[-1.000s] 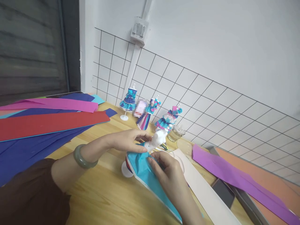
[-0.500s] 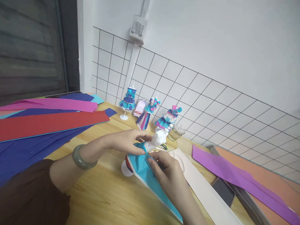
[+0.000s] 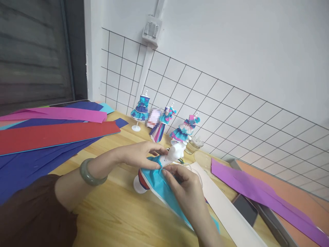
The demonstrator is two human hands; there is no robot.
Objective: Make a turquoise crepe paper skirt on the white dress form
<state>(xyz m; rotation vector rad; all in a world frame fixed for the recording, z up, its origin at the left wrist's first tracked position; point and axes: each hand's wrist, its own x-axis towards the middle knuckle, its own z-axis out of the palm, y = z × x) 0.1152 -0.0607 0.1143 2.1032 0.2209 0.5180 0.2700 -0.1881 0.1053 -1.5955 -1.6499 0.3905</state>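
A small white mannequin [image 3: 177, 151] leans over the wooden table, its round base at the lower left. Turquoise paper [image 3: 159, 185] with a white edge wraps its waist and trails to the lower right; some red and dark blue shows beneath it. My left hand [image 3: 144, 156], below a green bangle, curves around the waist, with its thumb pressing the paper's gathered top edge. Closed in a pinch on that same edge, my right hand [image 3: 183, 181] is just to the right of the left thumb. Its lower fingers are partly hidden.
Three dressed mannequins, at left [image 3: 141, 109], middle [image 3: 164, 123] and right [image 3: 183, 128], stand behind, near a glass cup [image 3: 194, 144]. Coloured paper sheets [image 3: 56, 135] lie left. White paper [image 3: 228, 212], a phone [image 3: 245, 209] and purple paper [image 3: 257, 192] lie right.
My right hand has shifted slightly along the gathered edge. The turquoise paper's trailing end has swung and now shows to the right of my right wrist. My left hand has barely moved.
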